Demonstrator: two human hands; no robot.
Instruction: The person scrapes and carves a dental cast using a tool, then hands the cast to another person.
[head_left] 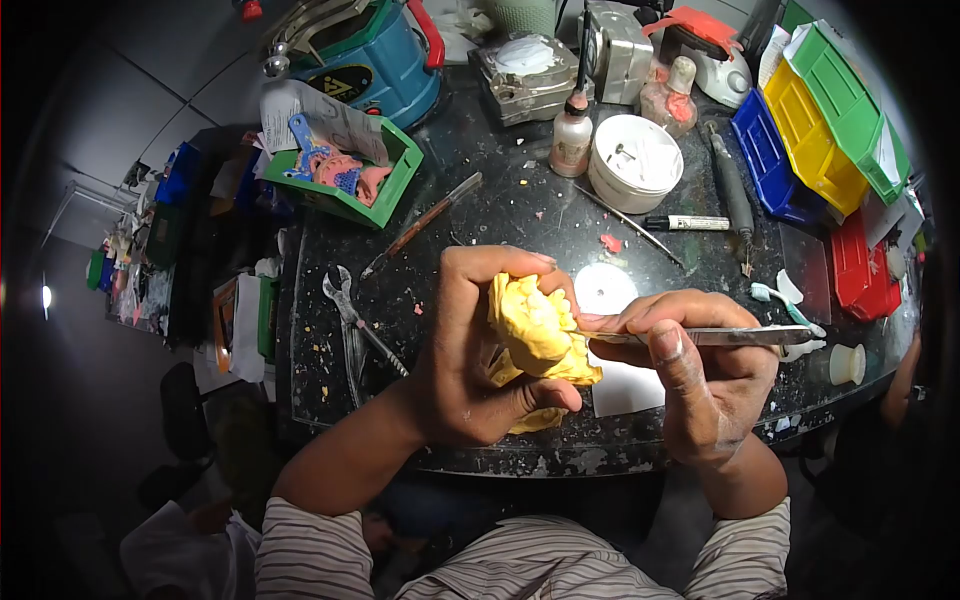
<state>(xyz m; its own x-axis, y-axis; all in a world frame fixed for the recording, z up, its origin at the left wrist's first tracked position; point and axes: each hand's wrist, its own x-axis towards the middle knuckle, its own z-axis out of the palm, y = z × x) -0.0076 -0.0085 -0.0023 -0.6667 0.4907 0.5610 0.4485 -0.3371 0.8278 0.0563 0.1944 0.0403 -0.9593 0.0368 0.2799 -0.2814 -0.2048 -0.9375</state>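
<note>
The L hand (pixel 468 375) is curled round a bumpy yellow plaster-like tooth model (pixel 535 325), gripping it up over the black, speckled worktop (pixel 500 215). The R hand (pixel 718 385) pinches a thin, shiny metal carving tool (pixel 750 337). Step now, prob.: scraping or picking at the model, as the tip seems to touch its R side. Next move prob. needs a firm L hand & small, soft strokes w/ the R. The tool lies almost flat across, tip pointing L, wide end R. The model's long way slants, approx. upper L to lower R.
</note>
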